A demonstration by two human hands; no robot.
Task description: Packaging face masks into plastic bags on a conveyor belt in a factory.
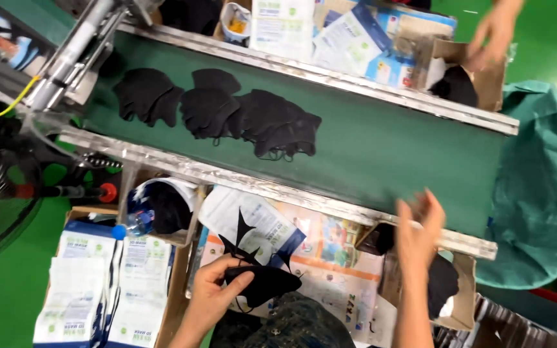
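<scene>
My left hand grips a stack of black face masks over a printed paper sheet at the near side of the belt. My right hand is raised with fingers spread, holding nothing, beside the belt's near metal rail and above a cardboard box of black masks. A pile of several black masks lies on the green conveyor belt toward its left end.
Another person's hand reaches into a cardboard box across the belt. White and blue pouches fill a box at lower left, more pouches lie beyond the far rail. A teal cloth hangs at the belt's right end.
</scene>
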